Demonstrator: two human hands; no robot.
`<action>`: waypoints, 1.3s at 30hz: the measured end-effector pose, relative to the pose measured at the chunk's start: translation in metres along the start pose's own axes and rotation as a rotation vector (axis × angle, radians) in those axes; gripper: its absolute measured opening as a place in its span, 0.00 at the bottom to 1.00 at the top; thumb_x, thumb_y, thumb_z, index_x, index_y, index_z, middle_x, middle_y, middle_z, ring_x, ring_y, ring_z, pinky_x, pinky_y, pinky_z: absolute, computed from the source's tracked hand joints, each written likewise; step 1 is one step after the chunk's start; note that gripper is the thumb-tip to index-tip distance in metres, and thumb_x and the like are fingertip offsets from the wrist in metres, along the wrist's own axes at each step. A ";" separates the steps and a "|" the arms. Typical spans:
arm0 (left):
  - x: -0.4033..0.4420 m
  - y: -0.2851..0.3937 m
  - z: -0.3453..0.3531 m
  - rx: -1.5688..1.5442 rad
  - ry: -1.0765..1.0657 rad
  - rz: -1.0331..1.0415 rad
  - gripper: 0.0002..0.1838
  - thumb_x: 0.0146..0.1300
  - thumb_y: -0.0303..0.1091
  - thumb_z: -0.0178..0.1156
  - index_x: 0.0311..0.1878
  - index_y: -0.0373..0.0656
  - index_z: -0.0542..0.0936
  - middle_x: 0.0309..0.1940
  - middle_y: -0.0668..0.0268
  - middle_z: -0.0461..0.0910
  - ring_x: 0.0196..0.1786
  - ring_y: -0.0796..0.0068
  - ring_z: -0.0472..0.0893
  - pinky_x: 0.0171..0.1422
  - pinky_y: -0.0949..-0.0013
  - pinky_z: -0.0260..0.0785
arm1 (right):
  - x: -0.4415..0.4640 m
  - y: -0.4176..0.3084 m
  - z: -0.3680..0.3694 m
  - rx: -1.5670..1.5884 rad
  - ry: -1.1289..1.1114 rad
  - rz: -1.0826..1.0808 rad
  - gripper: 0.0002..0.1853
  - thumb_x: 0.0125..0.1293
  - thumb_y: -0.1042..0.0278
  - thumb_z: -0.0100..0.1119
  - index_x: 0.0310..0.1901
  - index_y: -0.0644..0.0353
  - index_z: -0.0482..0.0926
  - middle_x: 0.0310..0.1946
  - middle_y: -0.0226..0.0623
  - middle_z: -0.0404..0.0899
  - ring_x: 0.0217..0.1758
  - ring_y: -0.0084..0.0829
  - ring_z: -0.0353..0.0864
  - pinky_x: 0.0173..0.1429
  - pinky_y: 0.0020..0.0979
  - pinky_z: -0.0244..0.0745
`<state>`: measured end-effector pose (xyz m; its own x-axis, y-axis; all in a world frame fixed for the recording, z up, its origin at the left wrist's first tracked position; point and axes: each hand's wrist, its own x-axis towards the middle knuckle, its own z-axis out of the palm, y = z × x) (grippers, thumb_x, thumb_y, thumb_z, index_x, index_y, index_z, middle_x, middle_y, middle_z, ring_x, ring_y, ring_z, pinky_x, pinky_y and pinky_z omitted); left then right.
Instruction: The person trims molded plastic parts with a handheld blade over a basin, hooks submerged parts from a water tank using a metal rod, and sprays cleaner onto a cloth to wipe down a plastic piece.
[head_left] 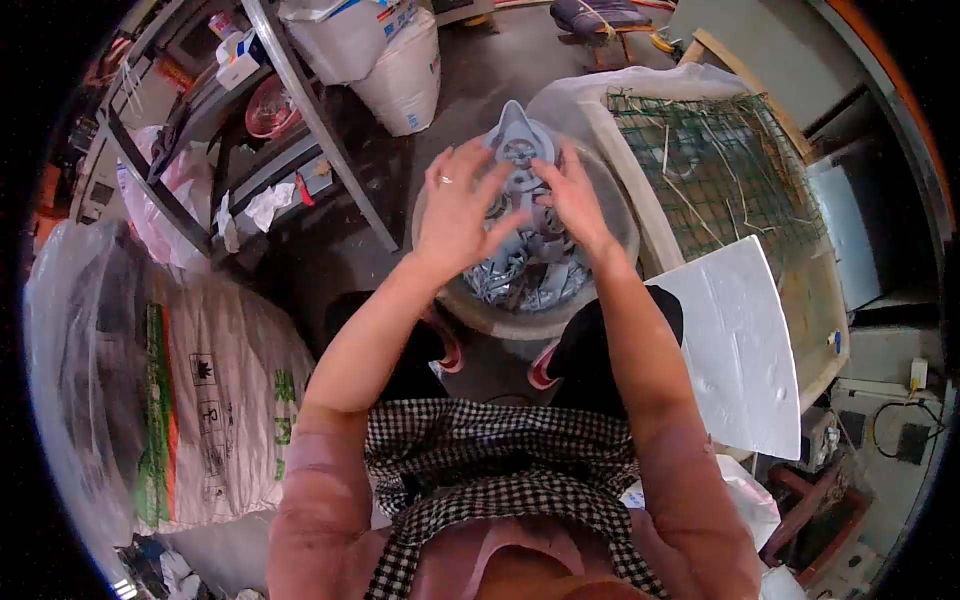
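Observation:
A grey plastic part (515,135) with a pointed top and a rounded, cut-out middle is at the far side of a round tub (468,318). My right hand (575,195) is at the part's right edge, its thumb over the front and its fingers beside the rim. My left hand (460,205) hovers over the tub to the left, fingers spread and thumb stretched out, with nothing in its palm. Its fingertips come close to the part; whether they touch it I cannot tell. Below both hands, grey plastic scraps (525,275) fill the tub.
A frame with green netting (720,165) and a white board (735,345) stand to the right. Large woven sacks (225,410) lie at the left, below a metal rack (320,130). White sacks (395,85) stand beyond it. My knees flank the tub.

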<state>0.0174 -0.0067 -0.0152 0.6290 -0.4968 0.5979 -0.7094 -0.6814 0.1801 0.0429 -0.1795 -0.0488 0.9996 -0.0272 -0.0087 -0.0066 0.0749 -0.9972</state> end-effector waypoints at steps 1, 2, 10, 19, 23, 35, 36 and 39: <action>0.001 0.001 0.006 -0.002 0.001 0.003 0.33 0.46 0.46 0.65 0.55 0.43 0.70 0.53 0.55 0.66 0.63 0.53 0.59 0.64 0.50 0.46 | 0.000 0.001 0.001 -0.001 0.003 -0.002 0.32 0.59 0.59 0.54 0.61 0.65 0.56 0.46 0.45 0.72 0.38 0.29 0.75 0.34 0.28 0.73; 0.002 0.004 0.011 0.062 -0.055 -0.005 0.33 0.47 0.48 0.65 0.55 0.43 0.70 0.54 0.56 0.65 0.64 0.54 0.58 0.65 0.48 0.42 | -0.001 0.002 0.004 0.006 -0.021 0.029 0.31 0.59 0.59 0.53 0.61 0.65 0.56 0.47 0.46 0.71 0.39 0.30 0.75 0.35 0.29 0.73; 0.001 0.007 0.023 0.166 -0.106 -0.094 0.31 0.46 0.47 0.64 0.51 0.39 0.71 0.52 0.61 0.69 0.66 0.57 0.57 0.66 0.43 0.35 | 0.005 0.015 0.010 -0.235 0.029 -0.056 0.30 0.57 0.60 0.51 0.58 0.70 0.58 0.51 0.58 0.70 0.53 0.50 0.71 0.57 0.37 0.63; -0.001 -0.006 0.008 -0.045 0.156 -0.185 0.39 0.49 0.49 0.64 0.60 0.39 0.62 0.52 0.51 0.67 0.63 0.55 0.60 0.66 0.54 0.50 | 0.001 -0.005 0.014 -0.037 0.043 0.087 0.26 0.60 0.61 0.45 0.59 0.64 0.60 0.47 0.44 0.72 0.49 0.34 0.73 0.43 0.35 0.74; -0.025 -0.046 0.021 -0.365 0.229 -0.523 0.37 0.54 0.44 0.63 0.62 0.38 0.59 0.48 0.53 0.70 0.54 0.60 0.69 0.57 0.60 0.63 | 0.000 -0.003 0.037 -0.040 -0.131 0.140 0.28 0.62 0.60 0.45 0.62 0.60 0.56 0.55 0.43 0.65 0.53 0.33 0.70 0.48 0.35 0.72; -0.083 -0.142 -0.098 -1.144 1.037 -1.156 0.15 0.64 0.39 0.48 0.49 0.38 0.68 0.40 0.67 0.73 0.39 0.80 0.72 0.40 0.76 0.65 | 0.121 0.108 0.281 -0.339 -0.611 -0.192 0.15 0.63 0.64 0.50 0.48 0.64 0.71 0.36 0.36 0.77 0.37 0.28 0.75 0.43 0.30 0.71; -0.085 -0.146 -0.098 -1.076 1.029 -1.072 0.16 0.65 0.39 0.47 0.51 0.39 0.68 0.42 0.66 0.73 0.43 0.79 0.71 0.44 0.76 0.64 | 0.134 0.124 0.316 -0.463 -0.660 -0.224 0.15 0.63 0.63 0.50 0.47 0.64 0.72 0.36 0.36 0.77 0.37 0.28 0.75 0.42 0.29 0.70; -0.102 -0.161 -0.109 -1.035 1.067 -1.156 0.17 0.66 0.40 0.45 0.51 0.38 0.68 0.42 0.66 0.73 0.43 0.78 0.71 0.48 0.75 0.63 | 0.165 0.176 0.389 -0.911 -0.763 -0.221 0.15 0.62 0.61 0.51 0.45 0.63 0.72 0.35 0.36 0.77 0.36 0.27 0.75 0.41 0.29 0.70</action>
<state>0.0326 0.2118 -0.0202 0.7269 0.6849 -0.0495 -0.2796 0.3610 0.8897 0.2172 0.2169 -0.1970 0.7387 0.6677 -0.0919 0.4564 -0.5958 -0.6609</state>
